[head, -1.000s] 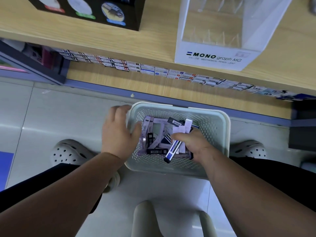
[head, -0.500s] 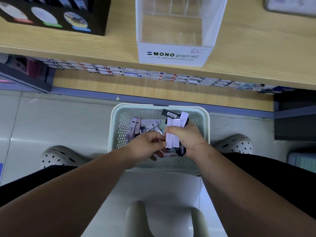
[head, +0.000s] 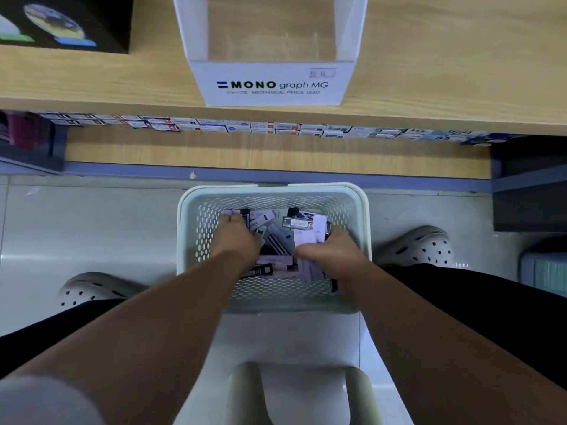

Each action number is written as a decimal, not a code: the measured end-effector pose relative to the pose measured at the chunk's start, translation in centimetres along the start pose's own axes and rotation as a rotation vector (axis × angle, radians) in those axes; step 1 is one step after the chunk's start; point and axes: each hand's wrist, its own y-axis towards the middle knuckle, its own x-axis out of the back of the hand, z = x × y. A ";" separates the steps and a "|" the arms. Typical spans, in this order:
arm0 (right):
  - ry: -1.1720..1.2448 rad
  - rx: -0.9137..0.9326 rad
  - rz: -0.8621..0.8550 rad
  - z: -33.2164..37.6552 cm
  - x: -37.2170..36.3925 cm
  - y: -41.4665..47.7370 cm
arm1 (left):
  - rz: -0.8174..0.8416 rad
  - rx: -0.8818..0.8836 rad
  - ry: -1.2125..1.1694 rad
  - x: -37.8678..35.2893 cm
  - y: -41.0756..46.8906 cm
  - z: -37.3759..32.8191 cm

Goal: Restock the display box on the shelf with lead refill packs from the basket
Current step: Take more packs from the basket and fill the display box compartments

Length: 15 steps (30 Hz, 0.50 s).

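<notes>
A pale perforated basket [head: 359,210] sits on the floor between my feet, holding several loose lead refill packs [head: 276,237]. My right hand [head: 329,251] is inside it, closed around a bunch of white and lilac packs [head: 308,233]. My left hand [head: 237,237] reaches into the basket's far left corner, its fingers on packs there [head: 233,212]; whether it grips any is hidden. The clear display box [head: 271,84], labelled MONO graph MG, stands on the wooden shelf [head: 445,72] above and looks empty.
A black display box [head: 61,23] stands on the shelf to the left. Price labels [head: 260,127] line the shelf edge. White perforated clogs [head: 420,246] flank the basket. A stool's legs [head: 242,391] show below. A dark unit [head: 527,185] stands at right.
My left hand went from the basket's outer left rim into the basket, then to its far left corner. My right hand gathered a bunch of packs and keeps hold of them.
</notes>
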 end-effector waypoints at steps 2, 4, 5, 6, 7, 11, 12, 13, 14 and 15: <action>0.002 0.003 -0.004 -0.4 -0.1 0.2 | -0.037 0.062 -0.009 -0.7 0.7 -0.8; 0.024 0.008 -0.006 -0.5 0.0 0.6 | -0.079 0.109 -0.020 -1.3 1.1 -1.1; 0.040 0.010 -0.005 -0.4 0.0 0.8 | -0.091 0.129 -0.035 -1.5 1.4 -1.1; 0.051 0.014 0.003 -0.2 0.1 0.8 | -0.105 0.136 -0.036 -1.7 1.6 -0.9; 0.052 0.011 0.012 -0.1 0.1 0.8 | -0.113 0.131 -0.010 -1.8 1.7 -0.7; 0.035 -0.004 -0.008 0.2 0.1 0.4 | -0.080 0.049 0.119 -1.8 2.1 -0.5; 0.034 -0.006 -0.008 0.2 0.2 0.3 | -0.066 0.043 0.140 -1.7 2.2 -0.4; 0.033 -0.004 0.000 0.3 0.2 0.1 | -0.052 0.048 0.150 -1.6 2.2 -0.4; 0.030 0.005 0.010 0.4 0.3 -0.1 | -0.039 0.051 0.156 -1.5 2.4 -0.3; 0.029 0.012 0.015 0.4 0.3 -0.3 | -0.026 0.046 0.162 -1.4 2.4 -0.3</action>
